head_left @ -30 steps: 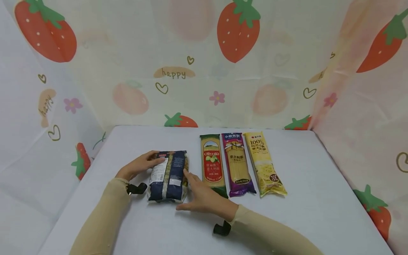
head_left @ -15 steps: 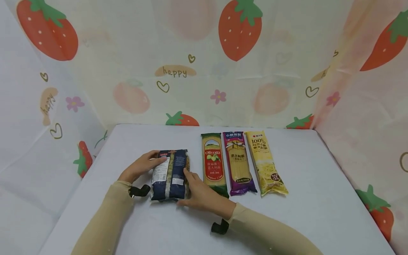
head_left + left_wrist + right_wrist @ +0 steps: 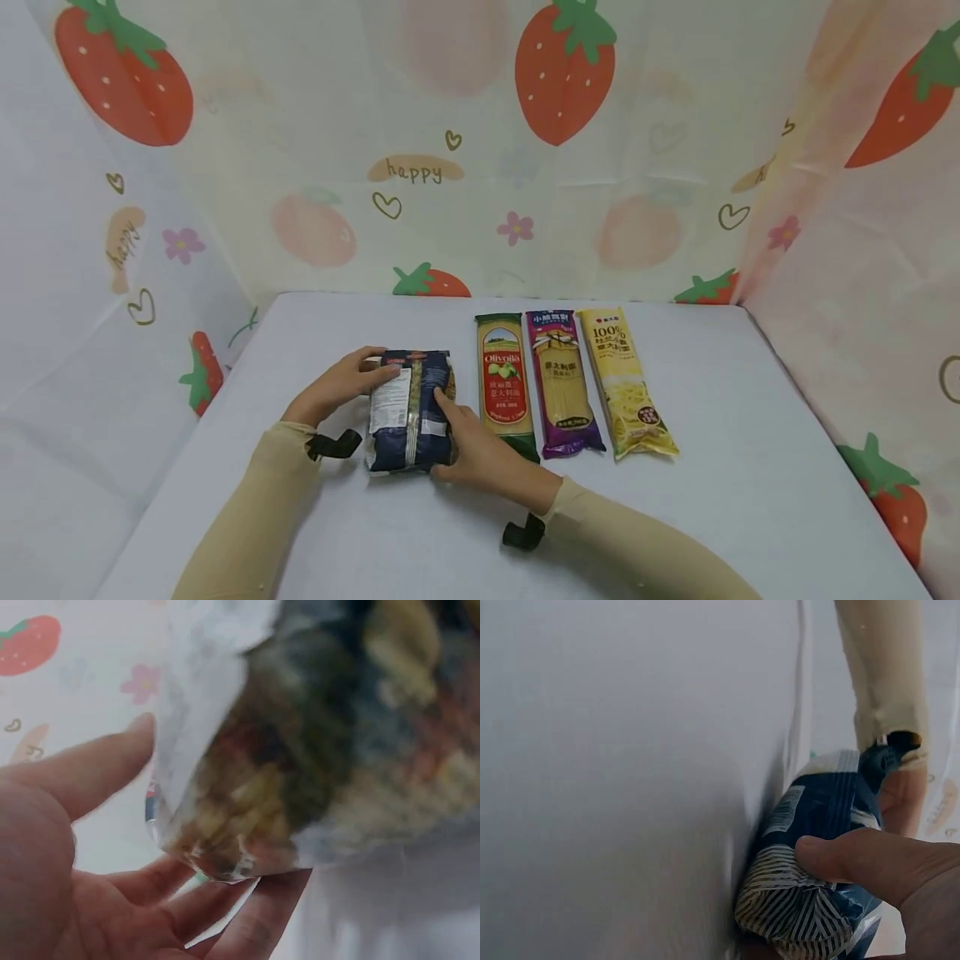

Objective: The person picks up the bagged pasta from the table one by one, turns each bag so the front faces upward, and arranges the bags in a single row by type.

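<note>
A dark blue bag of pasta [image 3: 412,425] with a white label lies on the left half of the table, its back seam facing up. My left hand [image 3: 341,385] grips its far left corner, the thumb over the front. From the right side my right hand [image 3: 491,454] holds the bag, its thumb near the bottom edge. In the left wrist view pasta pieces show blurred through the clear film of the bag [image 3: 262,810], with the left hand's fingers [image 3: 251,919] under it. The right wrist view shows the right thumb [image 3: 847,859] pressing the striped end of the bag [image 3: 795,900].
To the right lie three long packs side by side: a green and red spaghetti pack [image 3: 504,375], a purple noodle pack [image 3: 564,383] and a yellow pack [image 3: 628,383]. A white cloth covers the table [image 3: 720,517]. Strawberry-print curtains [image 3: 480,167] enclose the back and sides.
The bag of pasta has shifted slightly to the right with both hands on it. My right hand has closed in around its right side. The three long packs lie as before.
</note>
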`<state>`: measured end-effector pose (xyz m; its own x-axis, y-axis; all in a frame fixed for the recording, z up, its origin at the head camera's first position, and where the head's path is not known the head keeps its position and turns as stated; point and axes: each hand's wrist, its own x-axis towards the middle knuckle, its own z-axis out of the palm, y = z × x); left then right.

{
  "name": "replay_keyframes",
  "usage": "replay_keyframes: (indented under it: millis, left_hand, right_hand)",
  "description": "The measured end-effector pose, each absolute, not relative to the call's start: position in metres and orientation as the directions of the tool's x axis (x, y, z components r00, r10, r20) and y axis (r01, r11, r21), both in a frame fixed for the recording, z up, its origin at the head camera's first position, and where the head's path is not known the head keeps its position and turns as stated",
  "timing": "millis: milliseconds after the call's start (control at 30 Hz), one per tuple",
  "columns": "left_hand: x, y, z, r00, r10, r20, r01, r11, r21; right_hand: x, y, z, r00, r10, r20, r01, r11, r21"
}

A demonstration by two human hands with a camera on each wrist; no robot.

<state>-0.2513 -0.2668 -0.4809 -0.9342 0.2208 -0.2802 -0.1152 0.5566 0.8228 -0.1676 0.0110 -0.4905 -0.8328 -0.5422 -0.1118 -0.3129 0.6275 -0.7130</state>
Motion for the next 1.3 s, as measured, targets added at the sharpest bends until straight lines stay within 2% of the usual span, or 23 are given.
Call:
replay_keyframes:
  millis: [200, 433, 667, 767, 900, 1067, 1300]
  left_hand:
    - [-0.251, -0.261, -0.473, -0.918, 0.283, -0.28, -0.127, 0.458, 0.88]
    - [-0.255, -0.258, -0.467, -0.916, 0.355, -0.19, -0.043, 0.382, 0.923]
    - [-0.264, -0.261, -0.476, -0.885, 0.459, -0.079, -0.034, 0.106, 0.994]
    - [-0.267, -0.263, -0.481, -0.86, 0.51, -0.022, -0.005, 0.034, 0.999]
    - [-0.271, -0.26, -0.485, -0.845, 0.534, -0.001, 0.013, 0.023, 1.0]
    - [-0.274, -0.255, -0.49, -0.857, 0.514, -0.033, -0.007, 0.052, 0.999]
    - [-0.271, -0.247, -0.494, -0.83, 0.553, -0.077, -0.116, -0.035, 0.993]
  right_hand:
    - [-0.175, 0.028, -0.485, -0.832, -0.547, -0.09, -0.311, 0.595, -0.741]
    - [-0.177, 0.046, -0.485, -0.843, -0.537, -0.019, -0.305, 0.508, -0.806]
    - [-0.18, 0.063, -0.485, -0.849, -0.528, 0.008, -0.255, 0.397, -0.882]
    - [-0.181, 0.067, -0.486, -0.839, -0.544, 0.011, -0.224, 0.328, -0.918]
    - [-0.183, 0.071, -0.487, -0.82, -0.573, 0.021, -0.193, 0.243, -0.951]
    - [-0.184, 0.07, -0.489, -0.789, -0.612, 0.048, -0.184, 0.16, -0.97]
    - [-0.184, 0.068, -0.489, -0.768, -0.637, 0.065, -0.159, 0.091, -0.983]
